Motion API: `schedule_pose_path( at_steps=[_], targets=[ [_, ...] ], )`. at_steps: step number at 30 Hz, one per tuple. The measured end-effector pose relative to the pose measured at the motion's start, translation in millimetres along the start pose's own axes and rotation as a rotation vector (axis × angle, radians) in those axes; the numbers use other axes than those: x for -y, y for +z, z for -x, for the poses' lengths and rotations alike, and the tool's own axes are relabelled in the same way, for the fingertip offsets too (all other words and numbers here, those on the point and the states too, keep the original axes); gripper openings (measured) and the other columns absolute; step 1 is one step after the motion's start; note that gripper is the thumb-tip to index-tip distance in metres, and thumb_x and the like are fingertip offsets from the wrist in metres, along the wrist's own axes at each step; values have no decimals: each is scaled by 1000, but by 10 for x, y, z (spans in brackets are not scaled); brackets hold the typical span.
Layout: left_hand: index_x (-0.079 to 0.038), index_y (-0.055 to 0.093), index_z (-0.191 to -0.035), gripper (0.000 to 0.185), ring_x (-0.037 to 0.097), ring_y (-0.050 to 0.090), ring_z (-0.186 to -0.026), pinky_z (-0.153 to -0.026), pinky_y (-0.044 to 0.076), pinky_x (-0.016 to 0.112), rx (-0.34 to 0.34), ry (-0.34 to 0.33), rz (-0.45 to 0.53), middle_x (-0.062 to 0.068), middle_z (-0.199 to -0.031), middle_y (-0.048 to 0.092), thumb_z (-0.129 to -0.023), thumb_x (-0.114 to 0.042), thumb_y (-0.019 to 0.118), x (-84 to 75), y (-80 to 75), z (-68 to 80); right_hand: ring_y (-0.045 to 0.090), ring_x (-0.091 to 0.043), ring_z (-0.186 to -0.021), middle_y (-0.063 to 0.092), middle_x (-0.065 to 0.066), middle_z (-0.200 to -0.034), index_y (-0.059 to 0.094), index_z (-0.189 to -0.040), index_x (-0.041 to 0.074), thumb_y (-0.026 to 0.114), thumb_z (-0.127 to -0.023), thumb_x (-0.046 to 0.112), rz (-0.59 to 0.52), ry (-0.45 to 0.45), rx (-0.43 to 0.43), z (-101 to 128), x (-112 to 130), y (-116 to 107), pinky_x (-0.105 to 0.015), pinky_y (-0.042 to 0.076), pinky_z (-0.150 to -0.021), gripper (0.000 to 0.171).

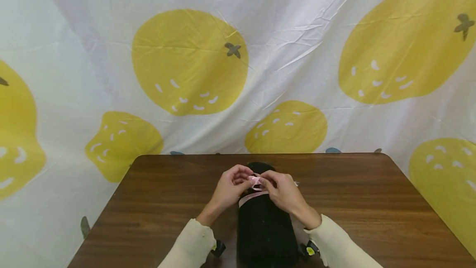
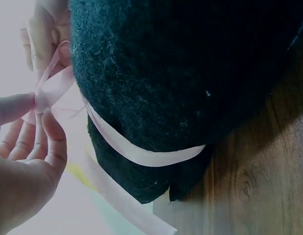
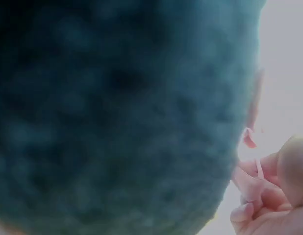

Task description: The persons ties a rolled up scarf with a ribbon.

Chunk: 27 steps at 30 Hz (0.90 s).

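Observation:
A dark, fuzzy rolled bundle (image 1: pixel 265 230) lies lengthwise on the table, with a pale pink ribbon (image 1: pixel 253 196) passing around it near its far end. Above the bundle my left hand (image 1: pixel 231 186) pinches a looped part of the ribbon between thumb and fingers. Close beside it, from the other side, my right hand (image 1: pixel 285 192) also pinches the ribbon. In the left wrist view the ribbon band (image 2: pixel 146 157) crosses the dark fabric (image 2: pixel 156 78), and one loose tail hangs down. The bundle fills most of the right wrist view, with my right fingers (image 3: pixel 269 215) at the ribbon by its edge.
The brown wood-grain table (image 1: pixel 353 202) extends to both sides of the bundle. Behind it hangs a white curtain (image 1: pixel 293 32) printed with yellow fruit. Small dark wrist devices (image 1: pixel 219 248) sit under the pale sleeves (image 1: pixel 193 241).

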<state>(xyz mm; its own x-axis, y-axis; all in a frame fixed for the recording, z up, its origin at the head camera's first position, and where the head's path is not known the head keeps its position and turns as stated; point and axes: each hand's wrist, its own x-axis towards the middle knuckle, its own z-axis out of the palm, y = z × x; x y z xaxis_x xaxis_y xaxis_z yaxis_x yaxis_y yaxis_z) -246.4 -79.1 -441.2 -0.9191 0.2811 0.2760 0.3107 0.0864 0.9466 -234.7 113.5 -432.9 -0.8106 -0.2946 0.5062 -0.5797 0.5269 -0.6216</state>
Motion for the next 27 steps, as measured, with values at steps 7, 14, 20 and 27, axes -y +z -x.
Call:
schedule_pose_path(
  at_steps=[7, 14, 20, 27],
  targets=[
    [4, 63, -110, 23, 14, 64, -82, -73, 52, 19, -10, -12, -23, 16, -96, 68, -91, -7, 71, -30, 17, 2, 50, -7, -62, 59, 6, -71, 72, -92, 11, 66, -95, 20, -96, 120, 155, -6, 14, -40, -23, 42, -55, 11],
    [9, 61, -111, 22, 21, 63, -83, -73, 51, 18, 22, -22, -38, 23, -99, 67, -91, 2, 66, -33, 22, -13, 53, -12, -75, 61, -3, -86, 72, -91, 5, 68, -93, 18, -212, 148, 249, -42, -25, -118, -24, 46, -64, 13],
    [4, 62, -112, 22, 25, 64, -88, -77, 51, 19, 34, -22, -36, 20, -101, 68, -91, -3, 69, -35, 40, 4, 57, -18, -96, 61, -11, -103, 69, -98, -8, 58, -95, 9, -547, 214, 384, -76, -105, -211, -28, 53, -84, 20],
    [-1, 64, -111, 23, 21, 65, -90, -80, 53, 22, 66, -5, -34, 14, -101, 70, -91, -11, 71, -38, 48, 19, 58, -19, -106, 66, -8, -108, 67, -101, -14, 56, -97, 5, -725, 152, 488, -77, -248, -234, -31, 50, -93, 22]
  ],
)
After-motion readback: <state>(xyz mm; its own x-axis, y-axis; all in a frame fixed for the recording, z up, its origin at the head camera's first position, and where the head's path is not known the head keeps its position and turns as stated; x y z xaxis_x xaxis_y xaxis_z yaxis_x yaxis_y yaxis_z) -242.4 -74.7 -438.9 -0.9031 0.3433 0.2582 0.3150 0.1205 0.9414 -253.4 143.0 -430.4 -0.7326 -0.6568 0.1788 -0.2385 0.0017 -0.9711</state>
